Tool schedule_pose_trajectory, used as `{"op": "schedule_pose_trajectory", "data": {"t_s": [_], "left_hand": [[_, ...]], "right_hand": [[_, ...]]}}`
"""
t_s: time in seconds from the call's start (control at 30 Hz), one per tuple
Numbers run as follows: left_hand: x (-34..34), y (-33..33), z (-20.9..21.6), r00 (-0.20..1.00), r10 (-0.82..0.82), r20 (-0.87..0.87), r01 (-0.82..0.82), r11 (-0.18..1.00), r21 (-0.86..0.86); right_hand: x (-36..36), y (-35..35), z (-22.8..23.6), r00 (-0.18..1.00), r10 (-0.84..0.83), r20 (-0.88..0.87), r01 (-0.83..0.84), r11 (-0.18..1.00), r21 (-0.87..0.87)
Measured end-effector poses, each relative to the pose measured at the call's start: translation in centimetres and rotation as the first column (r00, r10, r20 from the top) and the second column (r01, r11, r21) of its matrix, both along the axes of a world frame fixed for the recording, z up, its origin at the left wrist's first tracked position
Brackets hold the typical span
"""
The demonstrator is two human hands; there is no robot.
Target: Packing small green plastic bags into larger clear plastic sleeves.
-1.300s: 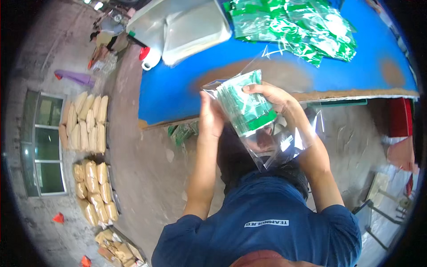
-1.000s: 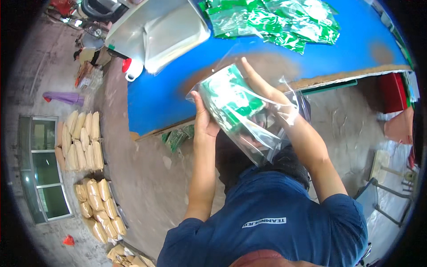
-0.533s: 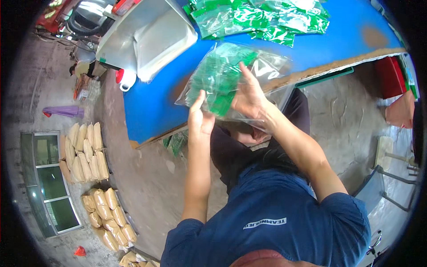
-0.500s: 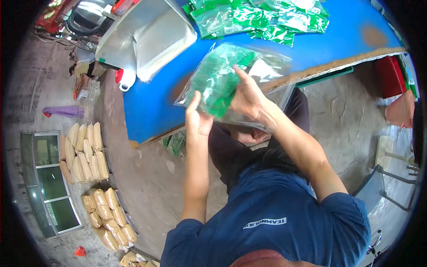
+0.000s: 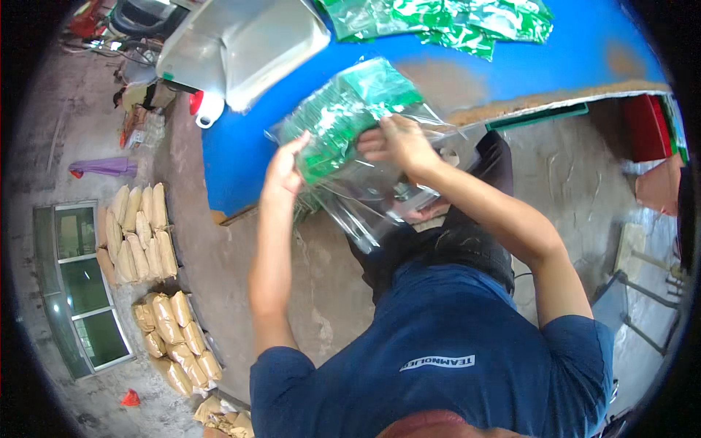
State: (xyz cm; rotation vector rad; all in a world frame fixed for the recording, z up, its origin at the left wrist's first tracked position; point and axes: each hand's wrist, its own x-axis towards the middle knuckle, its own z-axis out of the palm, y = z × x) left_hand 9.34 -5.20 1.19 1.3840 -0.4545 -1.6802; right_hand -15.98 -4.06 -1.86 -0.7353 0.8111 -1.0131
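A clear plastic bag (image 5: 365, 191) with a stack of green packets (image 5: 337, 120) in it lies tilted over the near edge of the blue table. My left hand (image 5: 285, 166) grips its left side, thumb on top and the other fingers mostly hidden. On the right side, my right hand (image 5: 400, 146) presses curled fingers against the plastic beside the stack. The bag's loose, see-through end hangs toward my lap. More green-and-clear packets (image 5: 445, 25) are spread at the far side of the table.
A metal tray (image 5: 270, 55) stands on the blue table (image 5: 241, 164) at the left, with a red-and-white container (image 5: 208, 109) by it. Below the table's right end is a red bin (image 5: 646, 128). Stacked sacks (image 5: 139, 244) line the left wall.
The bag has turned and its stack lies flatter, with the loose end swung toward my lap. My left hand has moved left; my right fingers have curled in.
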Motion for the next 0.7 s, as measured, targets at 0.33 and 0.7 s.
{"op": "schedule_pose_trajectory", "data": {"t_s": [0.33, 0.7], "left_hand": [[-3.1, -4.1, 0.6, -0.124, 0.502, 0.856, 0.908, 0.405, -0.105], [-10.0, 0.7, -3.2, -0.319, 0.188, 0.929, 0.801, 0.577, 0.158]], "right_hand": [[-3.7, 8.4, 4.6, 0.598, 0.655, -0.462, -0.788, 0.375, -0.489], [-5.9, -25.1, 0.6, 0.075, -0.715, -0.695, -0.350, 0.634, -0.690]]}}
